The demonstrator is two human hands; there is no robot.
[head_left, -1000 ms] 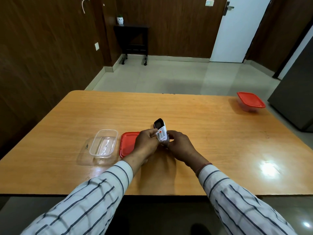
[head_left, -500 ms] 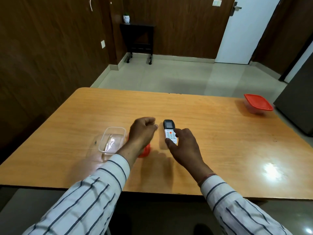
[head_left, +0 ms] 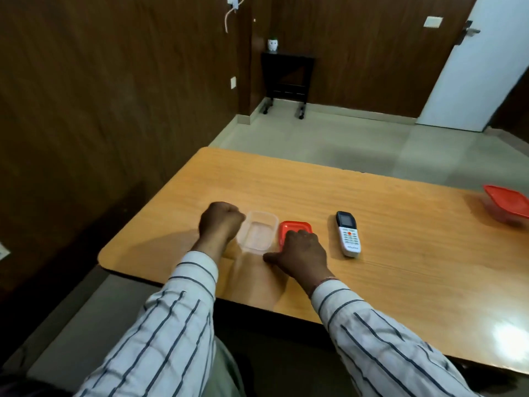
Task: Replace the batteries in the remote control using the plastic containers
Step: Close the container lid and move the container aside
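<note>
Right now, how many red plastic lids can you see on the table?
2. One loose red plastic lid lies beside the open clear plastic container, under the right hand. The other closes a container at the far right edge.

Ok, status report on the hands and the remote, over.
Left hand fisted beside open clear container. Right hand on red lid. Remote face-up on table, untouched.

White long sleeves (head_left: 177,319) with thin dark stripes; a reddish thread band (head_left: 323,282) circles the right wrist.
</note>
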